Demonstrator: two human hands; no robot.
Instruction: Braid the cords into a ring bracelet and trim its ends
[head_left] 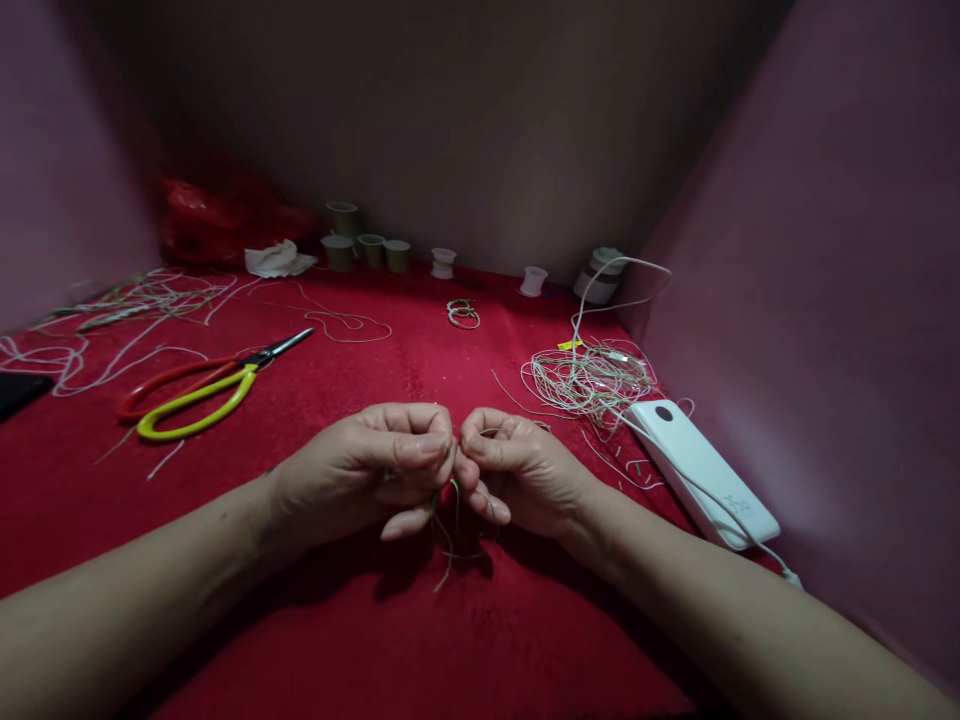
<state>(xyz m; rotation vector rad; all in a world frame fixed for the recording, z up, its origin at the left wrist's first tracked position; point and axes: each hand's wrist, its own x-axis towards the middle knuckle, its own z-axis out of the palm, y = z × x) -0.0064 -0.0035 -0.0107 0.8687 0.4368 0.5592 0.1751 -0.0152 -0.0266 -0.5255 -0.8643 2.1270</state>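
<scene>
My left hand and my right hand meet close together above the red cloth. Both are closed, thumb pressed on forefinger, and pinch a thin greenish cord. Its loose ends and a loop dangle below the fingertips. The part between the fingers is mostly hidden. A small finished-looking loop of green and white cord lies farther back on the cloth. To the left rest scissors with one red and one yellow handle, their blades pointing away to the right.
A tangle of cords and a white power bank with a cable lie at right. Several spools, a crumpled tissue and a red plastic bag line the back. More cords spread at left near a dark object. Walls enclose the sides.
</scene>
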